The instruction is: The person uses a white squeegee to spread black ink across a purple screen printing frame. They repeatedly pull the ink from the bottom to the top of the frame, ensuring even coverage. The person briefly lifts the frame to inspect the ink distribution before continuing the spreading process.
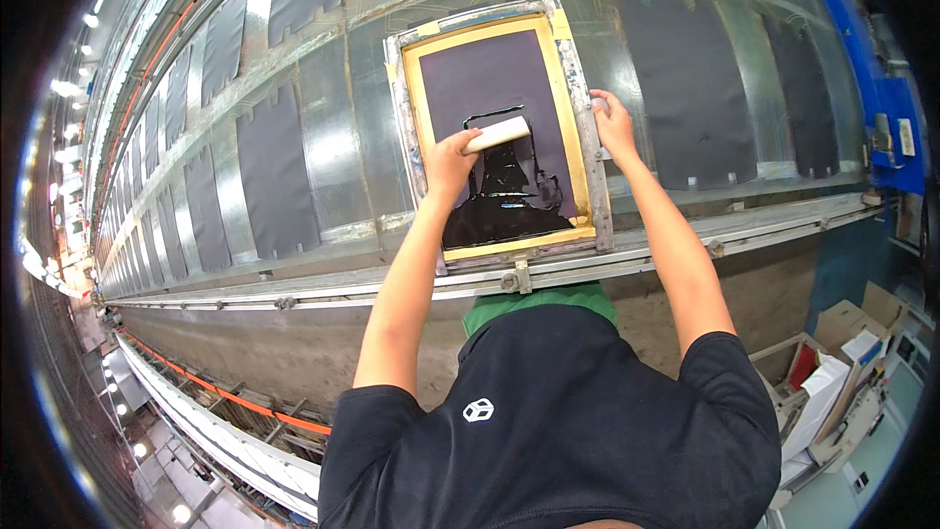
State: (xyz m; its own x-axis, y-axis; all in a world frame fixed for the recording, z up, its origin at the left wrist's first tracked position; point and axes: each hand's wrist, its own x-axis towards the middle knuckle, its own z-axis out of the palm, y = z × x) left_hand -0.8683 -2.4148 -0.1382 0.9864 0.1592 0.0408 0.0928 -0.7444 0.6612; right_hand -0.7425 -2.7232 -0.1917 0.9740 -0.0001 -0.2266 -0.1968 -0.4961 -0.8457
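My left hand (450,162) grips the left end of a cream squeegee (501,133), held across the dark mesh (475,69) of a screen-printing frame (598,214). Glossy black ink (509,216) pools on the lower part of the mesh, inside the yellow-taped border. My right hand (611,123) holds the frame's right side with curled fingers. The frame lies on a long, shiny printing table (333,152), at its near edge.
Dark panels (676,89) lie in rows along the table. A metal rail (749,230) runs along the near edge. A blue metal structure (886,138) stands at the right, with boards and boxes (822,382) lower right. An orange strip (225,390) runs lower left.
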